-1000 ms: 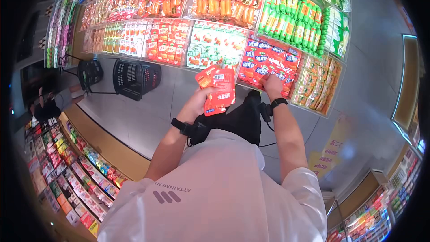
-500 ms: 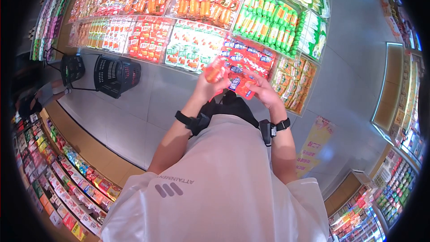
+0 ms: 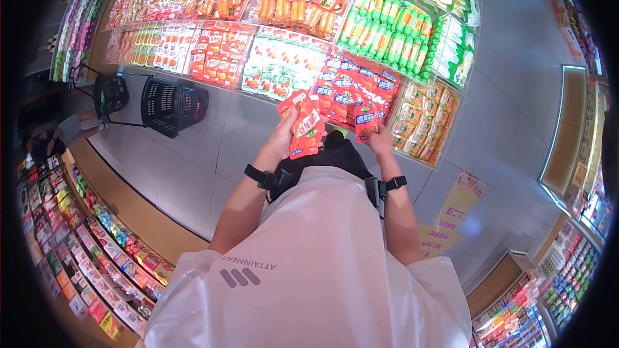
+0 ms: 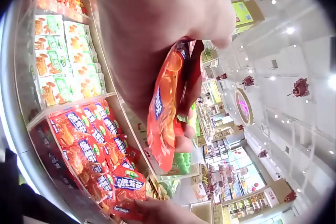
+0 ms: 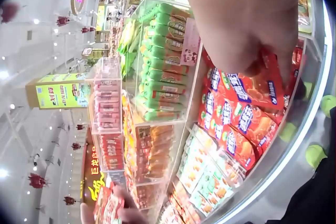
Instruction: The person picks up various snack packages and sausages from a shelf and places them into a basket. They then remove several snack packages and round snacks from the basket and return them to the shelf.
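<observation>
My left hand (image 3: pixel 280 140) grips several red snack packets (image 3: pixel 305 130), held upright in front of the display; in the left wrist view the packets (image 4: pixel 164 103) hang between thumb and fingers. My right hand (image 3: pixel 382 142) pinches one red packet with blue lettering (image 3: pixel 365 122) at its lower edge, over the bin of matching red packets (image 3: pixel 336 87). In the right wrist view that bin's packets (image 5: pixel 239 140) lie just below my right hand (image 5: pixel 247 19).
Around the red bin are green-wrapped sausages (image 3: pixel 387 32), white-and-green packs (image 3: pixel 281 67) and yellowish packets (image 3: pixel 420 122). A black shopping basket (image 3: pixel 173 104) stands on the grey floor at left. Curved shelves of snacks (image 3: pixel 122 245) run along the lower left.
The hands came together over the red bin, then parted. My right hand, earlier down in the bin, now holds a packet up. The left hand's packets have turned, showing another face.
</observation>
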The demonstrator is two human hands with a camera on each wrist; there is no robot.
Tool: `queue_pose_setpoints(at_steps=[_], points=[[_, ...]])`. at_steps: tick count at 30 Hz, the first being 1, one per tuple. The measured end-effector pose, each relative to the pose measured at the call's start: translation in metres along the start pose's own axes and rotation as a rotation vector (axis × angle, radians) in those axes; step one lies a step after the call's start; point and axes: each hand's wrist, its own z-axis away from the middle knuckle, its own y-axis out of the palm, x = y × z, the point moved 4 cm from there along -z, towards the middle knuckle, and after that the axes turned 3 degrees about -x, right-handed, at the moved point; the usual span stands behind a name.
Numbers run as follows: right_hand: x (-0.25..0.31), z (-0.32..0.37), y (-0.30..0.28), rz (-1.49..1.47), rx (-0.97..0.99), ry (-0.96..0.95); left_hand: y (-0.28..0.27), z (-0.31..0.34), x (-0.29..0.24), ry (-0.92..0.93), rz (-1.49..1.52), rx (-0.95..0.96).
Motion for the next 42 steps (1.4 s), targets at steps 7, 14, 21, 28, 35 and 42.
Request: queue_pose_setpoints(at_steps=[7,14,21,28,35,42], points=[[-0.032,-0.106,0.005,-0.267,-0.101,-0.030,-0.010,0.026,-0.013,0.029,0.144,-0.067],[0.043,-0.153,0.051,-0.355,0.012,-0.071,-0.021,0.040,-0.005,-0.001,0.182,-0.230],[0.061,-0.161,0.096,-0.587,-0.023,0.123,-0.028,0.043,-0.009,0.038,0.120,-0.501],[0.051,-0.143,0.057,-0.521,-0.194,-0.031,-0.032,0.033,-0.007,0.036,0.035,-0.512],[-0.007,-0.133,-0.021,-0.177,-0.501,-0.137,-0.019,0.016,-0.005,-0.006,0.014,-0.509],[0.046,-0.090,-0.007,0.100,-0.705,-0.295,-0.005,0.012,-0.002,0.006,0.005,-0.495]])
